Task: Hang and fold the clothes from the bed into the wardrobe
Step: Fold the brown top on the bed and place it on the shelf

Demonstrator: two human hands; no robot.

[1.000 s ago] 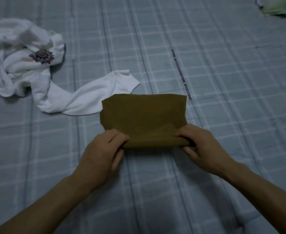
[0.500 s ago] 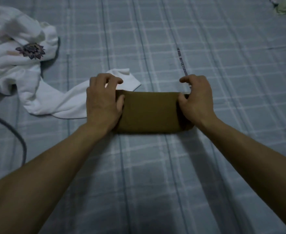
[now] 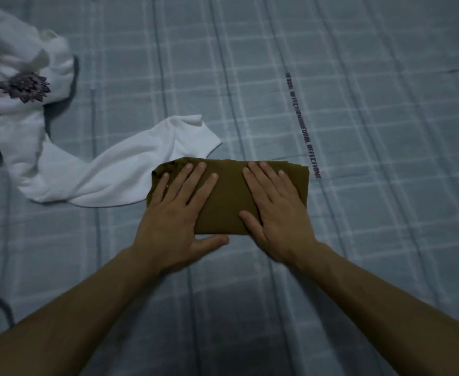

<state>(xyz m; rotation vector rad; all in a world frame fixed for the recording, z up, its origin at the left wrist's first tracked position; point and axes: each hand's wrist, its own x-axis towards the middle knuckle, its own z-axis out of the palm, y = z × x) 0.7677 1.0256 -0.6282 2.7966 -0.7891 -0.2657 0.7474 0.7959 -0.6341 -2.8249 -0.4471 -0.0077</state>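
- The bed [image 3: 358,185] fills the view, covered by a pale blue-grey checked sheet with a dark line of printed lettering [image 3: 303,126] running toward the far side.
- A white garment [image 3: 60,147] lies crumpled at the left, with a dark purple flower-like print [image 3: 23,86] on its bunched part. One sleeve stretches right, its end lying just beside the far left corner of the brown cloth.
- A dark cord [image 3: 0,305] curves along the lower left edge of the bed.
- The brown cloth [image 3: 228,196] sits near the middle of the bed, folded into a compact rectangle, long side left to right. Its right end is near the lettering.
- The left hand [image 3: 177,213] lies flat on the left half of the cloth, fingers straight and spread, thumb resting on the sheet at the near edge.
- The right hand [image 3: 274,210] lies flat on the right half, fingers straight and close together, thumb on the cloth. Both hands press down; neither grips anything.
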